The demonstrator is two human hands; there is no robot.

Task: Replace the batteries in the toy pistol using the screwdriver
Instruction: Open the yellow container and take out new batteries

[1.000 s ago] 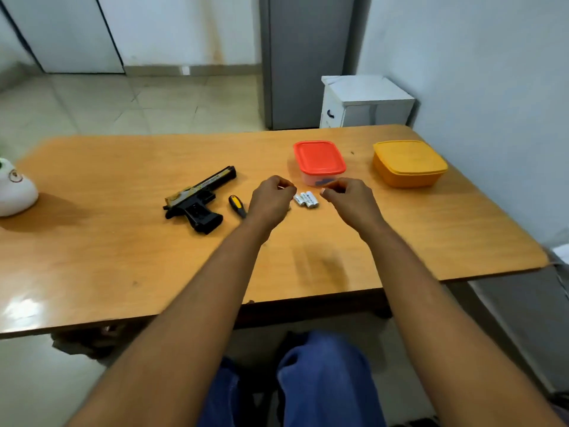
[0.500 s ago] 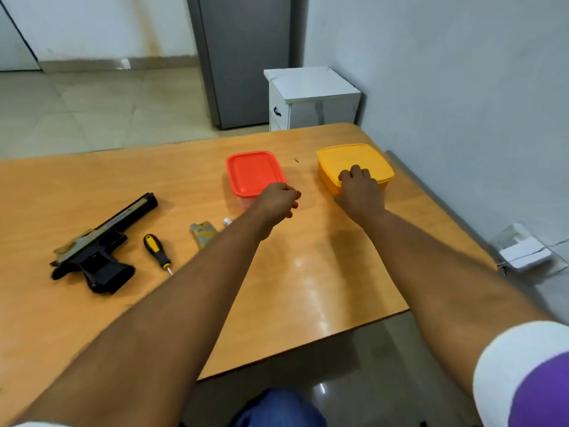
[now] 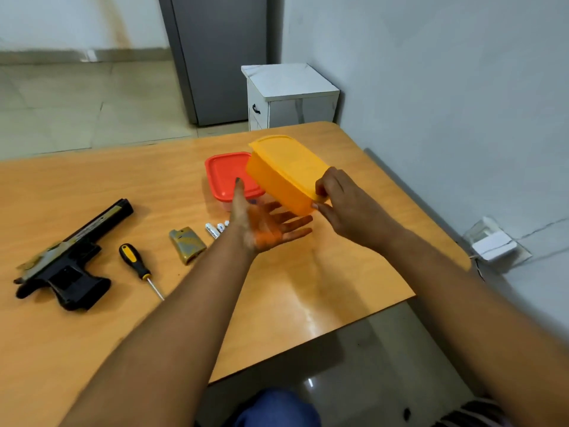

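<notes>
Head view showed the right hand [image 3: 348, 211] gripping a lidded yellow box [image 3: 283, 171], left hand [image 3: 264, 223] spread beneath, while the pistol [image 3: 66, 260], its removed cover [image 3: 187, 245] and batteries [image 3: 215, 229] lay left, refit pending.

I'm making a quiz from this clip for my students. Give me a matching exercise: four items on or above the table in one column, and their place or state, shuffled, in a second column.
Things:
1. yellow container
2. screwdriver
3. toy pistol
4. red-lidded container

Places or states:
A. farthest left on the table, barrel pointing away
B. lifted and tilted, gripped by the right hand, left hand open beneath
C. standing on the table, lid closed
D. lying flat between the pistol and the battery cover

Pairs: 1-B, 2-D, 3-A, 4-C
</notes>
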